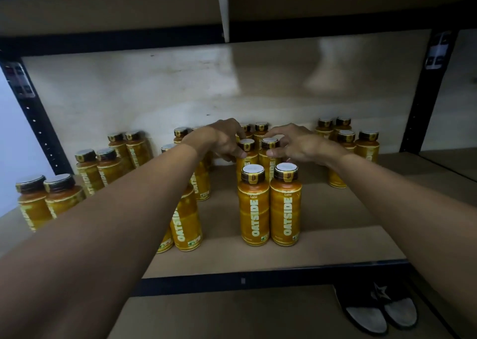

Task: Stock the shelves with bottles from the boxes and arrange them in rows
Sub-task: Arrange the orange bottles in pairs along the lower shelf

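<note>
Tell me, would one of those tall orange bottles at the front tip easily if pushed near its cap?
Probably yes: the front bottle is tall and narrow, so a high push could topple it. It looks rigid and sealed, so likely full and fairly heavy. Its round body would probably roll on the flat shelf once down.
</note>
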